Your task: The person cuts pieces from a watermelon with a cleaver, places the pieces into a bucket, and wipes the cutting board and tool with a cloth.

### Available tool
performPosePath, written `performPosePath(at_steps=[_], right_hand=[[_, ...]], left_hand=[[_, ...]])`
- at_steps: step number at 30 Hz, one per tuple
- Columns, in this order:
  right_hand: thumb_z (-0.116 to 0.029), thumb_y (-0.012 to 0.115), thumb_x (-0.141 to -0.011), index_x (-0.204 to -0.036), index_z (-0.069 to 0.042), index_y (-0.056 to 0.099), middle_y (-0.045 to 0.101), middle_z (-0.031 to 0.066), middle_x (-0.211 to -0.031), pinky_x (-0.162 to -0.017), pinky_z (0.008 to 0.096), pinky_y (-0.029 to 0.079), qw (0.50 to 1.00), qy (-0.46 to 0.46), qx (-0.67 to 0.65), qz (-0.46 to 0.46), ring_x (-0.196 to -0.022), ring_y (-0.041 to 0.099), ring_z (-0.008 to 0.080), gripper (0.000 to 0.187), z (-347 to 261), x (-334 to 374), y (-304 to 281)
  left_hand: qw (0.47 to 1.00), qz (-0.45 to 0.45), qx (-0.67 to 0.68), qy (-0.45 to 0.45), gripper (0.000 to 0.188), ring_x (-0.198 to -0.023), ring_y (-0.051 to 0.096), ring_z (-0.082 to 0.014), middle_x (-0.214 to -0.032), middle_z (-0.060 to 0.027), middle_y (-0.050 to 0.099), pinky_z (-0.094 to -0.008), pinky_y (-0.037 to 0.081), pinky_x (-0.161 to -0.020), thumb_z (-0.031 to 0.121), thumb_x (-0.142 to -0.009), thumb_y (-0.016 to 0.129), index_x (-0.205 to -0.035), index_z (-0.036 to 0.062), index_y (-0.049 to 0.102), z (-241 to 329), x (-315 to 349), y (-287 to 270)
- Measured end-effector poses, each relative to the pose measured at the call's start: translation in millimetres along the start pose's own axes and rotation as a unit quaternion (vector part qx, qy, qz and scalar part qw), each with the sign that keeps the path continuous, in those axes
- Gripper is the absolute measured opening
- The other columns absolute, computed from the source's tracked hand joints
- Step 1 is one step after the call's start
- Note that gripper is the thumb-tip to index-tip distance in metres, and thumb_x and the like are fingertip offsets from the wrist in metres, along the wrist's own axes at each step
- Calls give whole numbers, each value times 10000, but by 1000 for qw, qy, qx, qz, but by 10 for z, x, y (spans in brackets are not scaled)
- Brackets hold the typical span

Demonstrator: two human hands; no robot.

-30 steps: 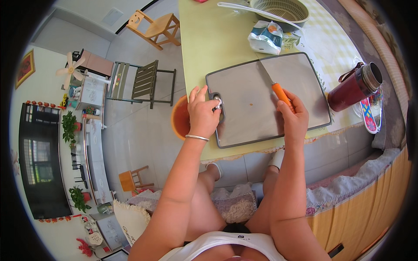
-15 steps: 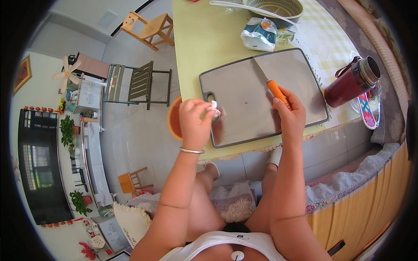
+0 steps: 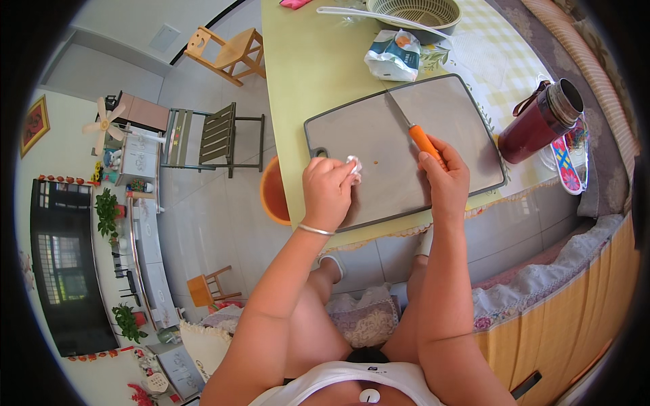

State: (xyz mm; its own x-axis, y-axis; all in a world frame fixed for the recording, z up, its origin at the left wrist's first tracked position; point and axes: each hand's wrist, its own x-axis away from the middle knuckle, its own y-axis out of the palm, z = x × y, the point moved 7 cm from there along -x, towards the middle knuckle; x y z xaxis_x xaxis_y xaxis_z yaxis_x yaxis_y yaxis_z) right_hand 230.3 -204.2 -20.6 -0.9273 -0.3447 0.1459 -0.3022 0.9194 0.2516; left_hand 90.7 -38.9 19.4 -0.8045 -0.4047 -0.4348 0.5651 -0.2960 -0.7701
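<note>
My right hand (image 3: 448, 177) is closed round the orange handle of a knife (image 3: 422, 141), its blade pointing away over the cutting board (image 3: 460, 115). Pinched between the fingertips of my left hand (image 3: 328, 192) is a crumpled white tissue (image 3: 353, 169), held above the board's left part. The board is grey with a dark rim and a handle slot near its left edge. A tiny orange bit (image 3: 376, 162) lies on its surface between my two hands. My left hand hides the board's near left corner.
Beyond the board stand a tissue pack (image 3: 394, 57) and a basket (image 3: 426, 12) with a white stick-like utensil (image 3: 386, 17) across it. A maroon thermos (image 3: 535, 132) leans at the right. An orange bin (image 3: 274, 193) stands below the table's left edge.
My left hand has moved right, from near the table's left edge to over the board, still pinching the tissue. My right hand keeps the knife in nearly the same place.
</note>
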Motion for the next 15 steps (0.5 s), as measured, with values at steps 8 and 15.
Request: performPosePath(at_steps=[8,15], right_hand=[[-51,655,-842,-1159,27,640,645,25,-905,-681,212,453,1000,0,-4,-3,-755,573,75,326,-11,-14,-22],[-74,650,-864,-1160,8,642,623,16,-799,-524,178,335,996,37,-85,20,-593,456,26,307,-104,4,-150]], left_hand=[[984,-37,-84,153,61,-775,556,-227,-741,-18,573,-358,435,-717,71,-781,667,-814,83,717,396,-254,293],[981,-42,-96,164,69,-766,545,-223,-744,-15,568,-365,419,-748,67,-779,650,-813,86,707,376,-185,250]])
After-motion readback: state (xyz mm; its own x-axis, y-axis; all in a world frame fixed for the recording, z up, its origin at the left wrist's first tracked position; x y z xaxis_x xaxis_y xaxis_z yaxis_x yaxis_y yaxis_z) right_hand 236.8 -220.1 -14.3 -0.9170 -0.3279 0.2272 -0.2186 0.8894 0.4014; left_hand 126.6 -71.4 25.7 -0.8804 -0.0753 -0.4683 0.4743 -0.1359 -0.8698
